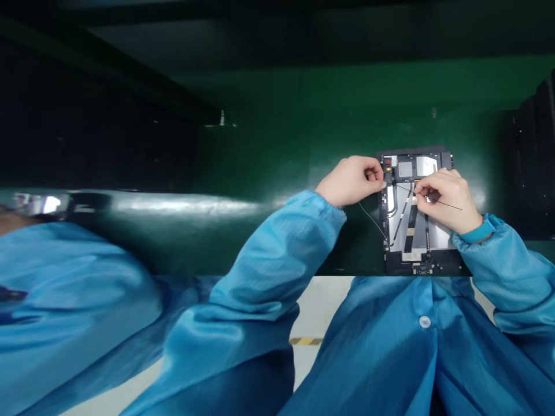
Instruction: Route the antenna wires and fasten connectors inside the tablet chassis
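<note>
An opened tablet (420,231) lies on the green bench, its inner boards, dark flat cables and silvery back plate exposed. A thin wire (372,218) bows out past its left edge, and its upper end runs up to my left hand (353,180), whose thumb and forefinger pinch by the upper left edge of the tablet. Over the upper right part, my right hand (448,196) is closed in a pinch on a thin dark rod (448,205). The rod slants across the tablet; its exact kind is too fine to make out.
The green bench top (269,144) extends to the left and behind the tablet. Dark bulky shapes stand at the far right (537,156) and the left (87,127). Another person's blue sleeve (65,289) is at the left edge, beside a blurred shiny object (47,203).
</note>
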`<state>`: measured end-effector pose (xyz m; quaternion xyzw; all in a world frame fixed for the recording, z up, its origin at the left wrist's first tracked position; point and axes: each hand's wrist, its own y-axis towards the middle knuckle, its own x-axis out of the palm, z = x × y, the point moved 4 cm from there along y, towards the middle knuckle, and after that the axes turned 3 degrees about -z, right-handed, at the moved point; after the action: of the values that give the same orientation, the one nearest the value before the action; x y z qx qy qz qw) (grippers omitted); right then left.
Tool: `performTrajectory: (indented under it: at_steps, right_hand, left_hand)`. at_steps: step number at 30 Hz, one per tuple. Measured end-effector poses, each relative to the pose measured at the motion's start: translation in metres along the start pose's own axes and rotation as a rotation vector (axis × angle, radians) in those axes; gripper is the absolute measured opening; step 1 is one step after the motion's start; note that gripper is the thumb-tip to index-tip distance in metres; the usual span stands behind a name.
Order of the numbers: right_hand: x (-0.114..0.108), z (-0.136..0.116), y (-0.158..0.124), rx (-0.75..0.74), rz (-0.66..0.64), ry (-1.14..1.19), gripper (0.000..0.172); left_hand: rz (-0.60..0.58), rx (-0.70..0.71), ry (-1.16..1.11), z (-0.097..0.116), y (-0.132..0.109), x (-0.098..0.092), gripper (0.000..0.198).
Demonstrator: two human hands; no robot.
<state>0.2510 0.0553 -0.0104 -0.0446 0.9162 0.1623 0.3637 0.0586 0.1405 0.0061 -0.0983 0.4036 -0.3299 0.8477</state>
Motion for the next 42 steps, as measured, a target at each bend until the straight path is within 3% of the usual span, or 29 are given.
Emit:
performTrajectory:
  at_steps: [4,8,15,19,23,26,29,34,38,42]
  right_hand:
    - [-0.002,0.002,0.001,0.011,-0.021,0.006,0.015]
    - [-0.004,0.003,0.002,0.003,-0.014,0.024,0.016]
    - [-0.006,0.004,0.003,0.005,-0.010,0.027,0.015]
    - [-0.012,0.007,0.003,0.035,-0.034,0.103,0.013]
    - [-0.026,0.019,0.003,0.122,0.115,0.190,0.011]
    - [-0.033,0.026,0.007,0.163,0.196,0.073,0.011]
    - [-0.031,0.023,0.014,0.103,0.145,-0.161,0.015]
    - [-0.028,0.015,0.014,-0.036,-0.020,-0.339,0.019]
    - [-0.034,0.012,0.001,-0.072,-0.046,-0.221,0.012]
    - [-0.035,0.025,-0.014,0.116,0.120,0.036,0.006]
  left_hand:
    - [-0.071,0.146,0.369,0.022,0.011,-0.009,0.009]
    - [-0.153,0.284,0.481,0.029,0.025,-0.010,0.012]
    - [-0.238,0.216,0.577,0.037,0.027,-0.012,0.015]
    - [-0.188,0.156,0.687,0.044,0.021,-0.009,0.020]
    - [-0.131,0.144,0.666,0.041,0.015,-0.008,0.018]
    - [0.008,0.146,0.591,0.042,0.002,-0.002,0.018]
    - [0.110,0.132,0.540,0.050,-0.015,0.017,0.023]
    - [0.123,0.048,0.629,0.067,-0.028,0.053,0.029]
    - [0.148,-0.002,0.643,0.070,-0.026,0.061,0.028]
    - [0.147,-0.036,0.586,0.064,-0.025,0.060,0.026]
